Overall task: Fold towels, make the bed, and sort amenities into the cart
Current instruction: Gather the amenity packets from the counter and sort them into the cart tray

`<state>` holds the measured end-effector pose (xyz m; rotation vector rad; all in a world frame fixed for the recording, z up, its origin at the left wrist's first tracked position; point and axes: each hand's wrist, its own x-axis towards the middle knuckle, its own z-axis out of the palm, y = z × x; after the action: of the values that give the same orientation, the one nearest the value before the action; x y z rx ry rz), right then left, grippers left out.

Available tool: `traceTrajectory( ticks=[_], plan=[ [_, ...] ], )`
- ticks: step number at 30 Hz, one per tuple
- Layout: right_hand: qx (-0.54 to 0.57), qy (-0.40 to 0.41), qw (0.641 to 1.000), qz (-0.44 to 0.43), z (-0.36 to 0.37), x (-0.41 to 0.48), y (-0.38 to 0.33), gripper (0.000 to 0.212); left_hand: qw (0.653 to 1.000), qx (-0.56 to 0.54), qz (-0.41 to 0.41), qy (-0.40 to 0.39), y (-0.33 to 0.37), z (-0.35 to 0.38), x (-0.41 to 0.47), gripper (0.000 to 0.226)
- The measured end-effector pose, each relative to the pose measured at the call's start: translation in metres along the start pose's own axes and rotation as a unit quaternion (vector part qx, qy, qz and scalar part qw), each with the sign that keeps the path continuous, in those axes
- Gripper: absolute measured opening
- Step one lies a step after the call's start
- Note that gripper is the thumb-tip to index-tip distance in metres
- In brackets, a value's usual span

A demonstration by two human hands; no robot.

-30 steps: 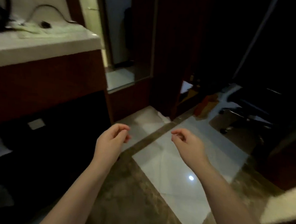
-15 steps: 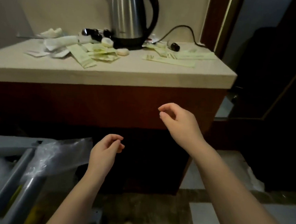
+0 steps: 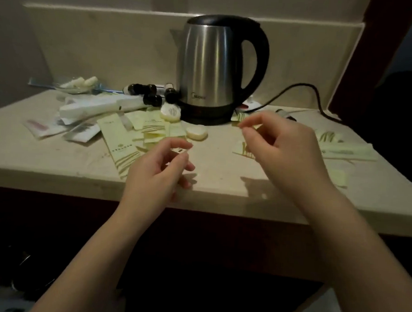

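A: Location of the amenities?
B: Pale green sachets (image 3: 151, 128) lay flat and overlapping, left of centre. Two round wrapped soaps (image 3: 196, 132) lay beside them. Small dark bottles (image 3: 153, 99) clustered farther back. Long green packets (image 3: 345, 152) lay right.

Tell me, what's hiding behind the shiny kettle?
Small dark bottles poke out behind the kettle's left side; a black cord trails right. Whatever sits directly behind its body is covered.

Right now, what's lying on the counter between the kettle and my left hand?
In the head view, a round wrapped soap and pale green sachets lie between the kettle and your left hand.
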<state>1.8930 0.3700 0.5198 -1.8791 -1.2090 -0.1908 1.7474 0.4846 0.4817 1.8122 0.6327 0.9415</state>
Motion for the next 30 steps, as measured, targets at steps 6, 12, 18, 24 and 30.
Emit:
traceTrajectory(
  ticks=[6,12,18,24,30],
  plan=[
    [-0.263,-0.222,0.937,0.059,-0.007,0.049,0.029,0.078,0.983,0.174,0.057,0.013,0.006,0.005,0.032,0.016],
    [-0.321,-0.330,0.877,0.135,-0.060,0.053,0.082,0.121,0.909,0.313,0.123,-0.246,0.023,0.062,0.066,0.066],
    [-0.282,-0.326,0.883,0.184,-0.072,0.046,0.121,0.114,0.788,0.417,0.180,-0.417,0.030,0.106,0.105,0.098],
    [-0.267,-0.278,0.917,0.101,-0.066,0.032,0.118,0.077,0.766,0.442,0.176,-0.434,0.022,0.128,0.115,0.098],
    [-0.250,-0.200,0.946,0.056,-0.061,0.023,0.111,0.048,0.769,0.435,0.218,-0.415,0.025,0.128,0.108,0.088]
  ],
)
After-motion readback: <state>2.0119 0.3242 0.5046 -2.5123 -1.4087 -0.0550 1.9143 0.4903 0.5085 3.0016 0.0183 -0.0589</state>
